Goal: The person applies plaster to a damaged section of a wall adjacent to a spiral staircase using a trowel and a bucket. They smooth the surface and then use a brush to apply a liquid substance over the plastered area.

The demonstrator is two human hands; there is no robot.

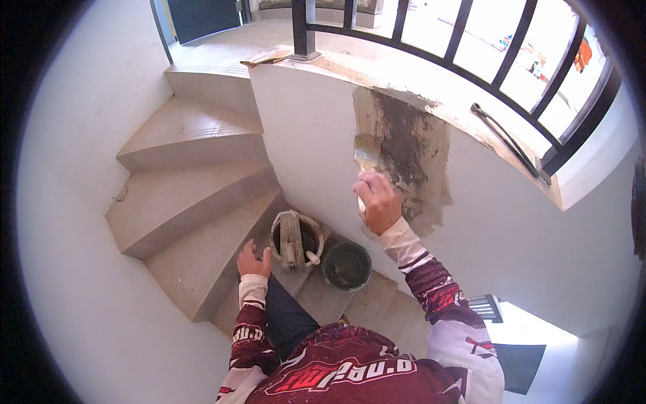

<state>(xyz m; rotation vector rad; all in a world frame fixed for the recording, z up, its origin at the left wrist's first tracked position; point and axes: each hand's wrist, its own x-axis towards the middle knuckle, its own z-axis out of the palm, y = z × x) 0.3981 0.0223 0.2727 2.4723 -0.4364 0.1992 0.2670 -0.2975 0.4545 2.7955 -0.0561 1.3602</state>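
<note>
My right hand (379,202) is closed round the handle of a paintbrush (367,155). Its bristles lie against the left part of a rough patch (407,145) on the white stair wall, dark brown in the middle with beige smears round it. Low on the left, my left hand (254,259) is held with its fingers apart, holding nothing, near a bucket (275,236). A plastering float (291,236) lies across that bucket's rim. Beside it on the steps stands a dark green bucket (347,266) with some murky liquid in it.
Curved, pale stairs (195,182) climb on the left beside a white wall (74,148). A black metal railing (431,47) tops the patched wall. On its ledge lies a long dark metal tool (505,138). A dark door (202,19) stands at the upper left.
</note>
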